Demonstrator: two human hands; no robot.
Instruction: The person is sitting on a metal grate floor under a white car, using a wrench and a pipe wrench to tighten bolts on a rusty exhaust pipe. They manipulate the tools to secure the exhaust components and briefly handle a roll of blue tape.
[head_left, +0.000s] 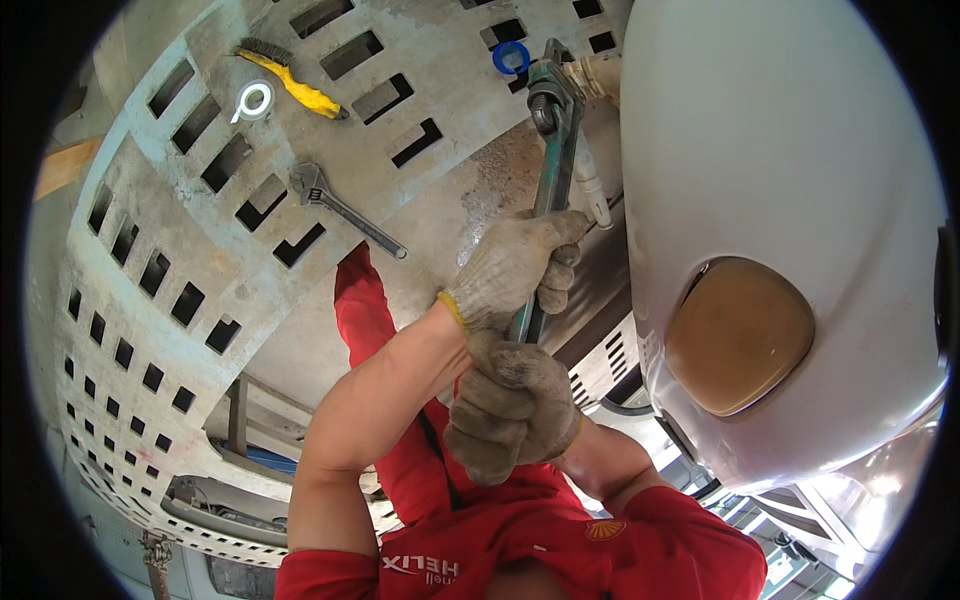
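Observation:
A large green pipe wrench point(556, 170) runs from top centre down to my hands, its jaws set against a pale beige fitting point(597, 76) beside the white body. My left hand point(515, 262), in a grey-white work glove with a yellow cuff, is closed around the middle of the handle. Just below, my right hand point(515, 410), gloved likewise, grips the handle's lower end, which its fingers hide. From the fitting's side a whitish tube-like piece point(592, 180) hangs down. How firmly the jaws hold the fitting is hard to see.
On the slotted metal platform point(290, 130) lie an adjustable wrench point(345, 210), a yellow-handled wire brush point(295, 82), a roll of white tape point(253, 100) and a blue ring point(511, 57). A big glossy white body with a brown rounded panel point(740, 335) closes off the right side.

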